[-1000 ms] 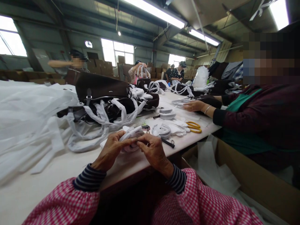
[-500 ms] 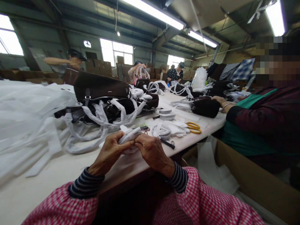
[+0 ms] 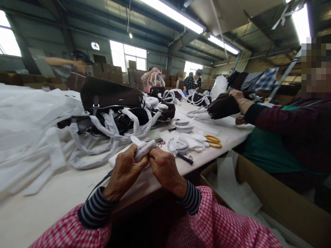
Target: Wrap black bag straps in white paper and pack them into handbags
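Observation:
My left hand (image 3: 126,171) and my right hand (image 3: 163,167) meet at the near edge of the white table (image 3: 64,189), both pinched on a white wrapped strap (image 3: 143,150) that sticks up between the thumbs. A thin dark strap end (image 3: 99,184) trails from under my left hand across the table. Just beyond lie rolls of white strip (image 3: 181,144) and yellow-handled scissors (image 3: 213,140).
Dark brown bags (image 3: 111,98) with white-wrapped straps pile up ahead, white sheeting (image 3: 28,120) heaps at left. A person at right lifts a dark bag (image 3: 223,106). An open cardboard box (image 3: 271,199) with white scraps stands at lower right. Other people work at the far end.
My hands have pulled slightly closer and closed tighter on the wrapped strap, and a dark strap end now shows under my left hand. The person at right has raised a dark bag off the table.

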{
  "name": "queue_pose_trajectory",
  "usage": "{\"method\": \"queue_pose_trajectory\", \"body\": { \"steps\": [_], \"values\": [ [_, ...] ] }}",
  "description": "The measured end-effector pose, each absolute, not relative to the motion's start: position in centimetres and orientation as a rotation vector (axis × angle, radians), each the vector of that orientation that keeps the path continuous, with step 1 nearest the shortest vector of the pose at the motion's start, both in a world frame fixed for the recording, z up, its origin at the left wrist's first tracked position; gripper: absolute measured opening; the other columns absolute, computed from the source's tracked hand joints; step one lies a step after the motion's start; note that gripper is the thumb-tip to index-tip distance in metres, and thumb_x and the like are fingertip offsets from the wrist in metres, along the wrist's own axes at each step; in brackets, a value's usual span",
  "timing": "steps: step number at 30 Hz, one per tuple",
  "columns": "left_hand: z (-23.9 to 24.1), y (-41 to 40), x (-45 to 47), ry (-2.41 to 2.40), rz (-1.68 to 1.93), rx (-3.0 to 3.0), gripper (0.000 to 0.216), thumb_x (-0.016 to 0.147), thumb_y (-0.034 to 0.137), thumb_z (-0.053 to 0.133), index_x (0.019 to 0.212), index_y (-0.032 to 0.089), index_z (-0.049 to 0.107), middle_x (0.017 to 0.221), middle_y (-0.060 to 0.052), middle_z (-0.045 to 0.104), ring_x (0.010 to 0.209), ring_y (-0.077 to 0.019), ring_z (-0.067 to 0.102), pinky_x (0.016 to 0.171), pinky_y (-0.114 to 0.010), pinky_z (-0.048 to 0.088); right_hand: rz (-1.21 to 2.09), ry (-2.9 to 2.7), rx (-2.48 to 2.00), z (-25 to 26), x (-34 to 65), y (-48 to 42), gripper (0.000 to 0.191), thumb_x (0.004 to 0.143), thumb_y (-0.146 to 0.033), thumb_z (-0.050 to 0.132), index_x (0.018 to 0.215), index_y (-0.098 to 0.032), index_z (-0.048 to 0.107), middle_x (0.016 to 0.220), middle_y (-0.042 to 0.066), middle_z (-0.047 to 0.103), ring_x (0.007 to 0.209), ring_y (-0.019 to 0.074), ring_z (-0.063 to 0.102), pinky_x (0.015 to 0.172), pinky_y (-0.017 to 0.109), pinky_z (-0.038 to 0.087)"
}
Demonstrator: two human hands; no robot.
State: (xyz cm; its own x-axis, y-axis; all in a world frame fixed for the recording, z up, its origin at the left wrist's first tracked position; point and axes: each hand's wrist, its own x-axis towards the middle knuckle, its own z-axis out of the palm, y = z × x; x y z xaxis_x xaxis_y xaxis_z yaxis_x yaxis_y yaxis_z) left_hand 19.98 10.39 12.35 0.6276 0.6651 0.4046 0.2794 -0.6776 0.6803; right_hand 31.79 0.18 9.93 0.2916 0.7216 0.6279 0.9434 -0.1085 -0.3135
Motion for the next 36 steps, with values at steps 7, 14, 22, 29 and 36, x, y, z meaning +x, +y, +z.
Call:
{"method": "queue_pose_trajectory", "body": {
  "steps": [7, 14, 22, 29, 36],
  "values": [
    [12.2, 9.9, 19.8, 0.763, 0.887, 2.301, 0.022, 0.076, 0.044, 0.059, 0.077, 0.024, 0.048, 0.064, 0.003, 0.054, 0.060, -0.0195, 0.052, 0.058, -0.029, 0.032, -0.319, -1.400, -1.766, 8.9, 31.5, 0.5, 0.019, 0.085, -0.008, 0.059, 0.073, -0.021, 0.054, 0.075, 0.000, 0.064, 0.066, 0.0149, 0.056, 0.062, 0.027, 0.034],
    [11.7, 9.3, 20.2, 0.793, 0.974, 2.443, 0.020, 0.079, 0.038, 0.056, 0.077, 0.025, 0.042, 0.067, 0.001, 0.053, 0.065, -0.0220, 0.054, 0.058, -0.031, 0.030, -0.298, -1.363, -1.715, 7.8, 32.0, 0.7, 0.020, 0.083, -0.007, 0.061, 0.071, -0.021, 0.053, 0.073, 0.001, 0.064, 0.066, 0.0153, 0.058, 0.062, 0.026, 0.037],
    [10.5, 9.9, 20.0, 0.679, 1.162, 2.695, 0.021, 0.085, 0.027, 0.057, 0.076, 0.025, 0.039, 0.067, 0.002, 0.049, 0.059, -0.0191, 0.048, 0.057, -0.031, 0.031, -0.188, -1.339, -1.626, 8.1, 32.0, 0.2, 0.017, 0.086, -0.007, 0.058, 0.076, -0.020, 0.061, 0.077, 0.003, 0.068, 0.071, 0.0173, 0.063, 0.067, 0.026, 0.043],
    [10.0, 9.8, 20.5, 0.067, 1.505, 3.178, 0.015, 0.093, 0.007, 0.052, 0.084, 0.019, 0.053, 0.077, -0.007, 0.059, 0.077, -0.0251, 0.055, 0.066, -0.035, 0.046, -0.085, -1.320, -1.513, 8.1, 33.3, -3.6, 0.018, 0.091, -0.009, 0.058, 0.086, -0.020, 0.071, 0.083, 0.002, 0.071, 0.074, 0.0172, 0.064, 0.071, 0.028, 0.047],
    [9.6, 9.8, 21.0, -0.367, 1.174, 3.419, 0.022, 0.097, 0.004, 0.044, 0.092, 0.015, 0.063, 0.088, -0.010, 0.069, 0.084, -0.0263, 0.063, 0.073, -0.037, 0.056, -0.099, -1.233, -1.558, 7.3, 33.8, -7.6, 0.017, 0.095, -0.012, 0.061, 0.084, -0.019, 0.073, 0.079, 0.002, 0.069, 0.074, 0.0164, 0.064, 0.071, 0.028, 0.047]
  ]
}}
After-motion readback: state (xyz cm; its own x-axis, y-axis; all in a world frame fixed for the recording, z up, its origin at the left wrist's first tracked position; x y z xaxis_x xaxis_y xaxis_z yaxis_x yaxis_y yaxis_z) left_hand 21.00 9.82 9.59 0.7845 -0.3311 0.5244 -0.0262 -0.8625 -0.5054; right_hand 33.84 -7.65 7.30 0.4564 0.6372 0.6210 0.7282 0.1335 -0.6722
